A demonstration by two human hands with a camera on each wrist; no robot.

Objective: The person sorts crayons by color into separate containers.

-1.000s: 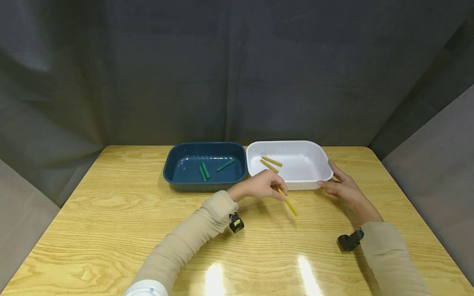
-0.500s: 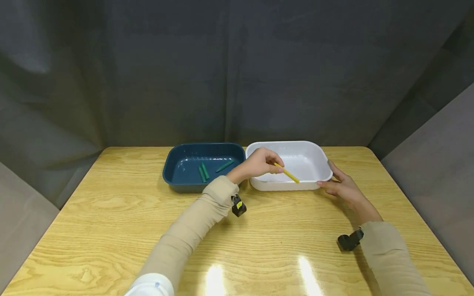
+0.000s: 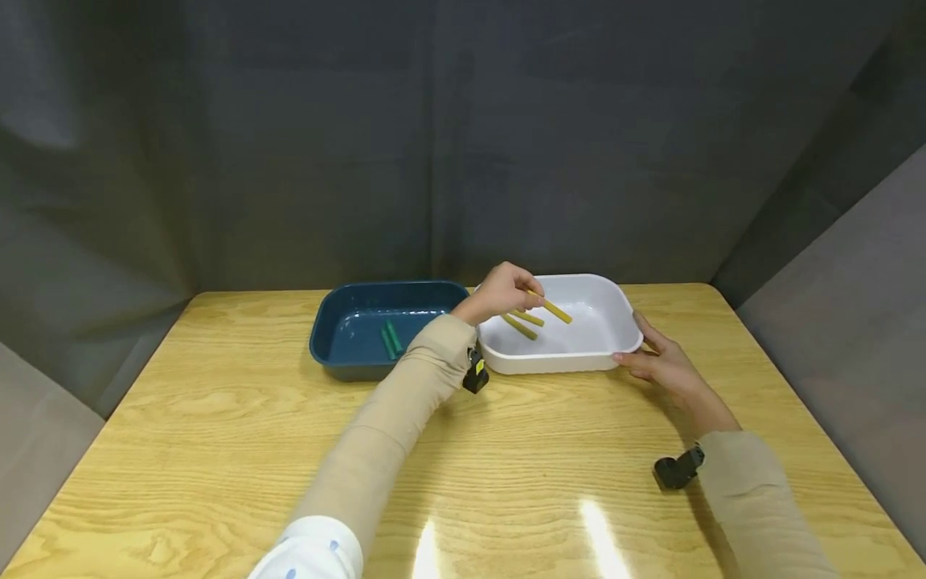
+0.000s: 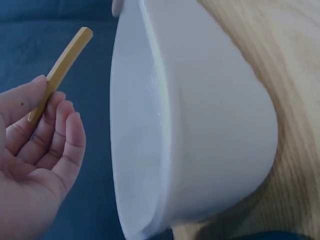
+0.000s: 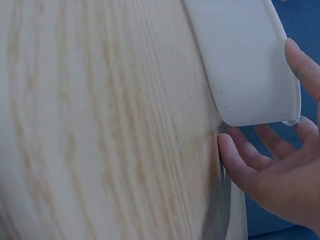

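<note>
Now left hand [image 3: 501,292] pinches yellow stick [image 3: 553,309] above white tray [image 3: 626,326] (right hand [image 3: 660,363] relaxed, touching rim).

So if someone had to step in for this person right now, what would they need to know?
Left hand: pinches a yellow stick and holds it above the white tub, not yet let go.
Right hand: open, steadying the white tub at its right end.
Done: two yellow sticks lie in the white tub; green sticks lie in the blue tub beside it, the left sleeve partly hiding them.
Left: probably just to drop the held stick in with the other yellow ones. No loose sticks show on the wooden table.
</note>
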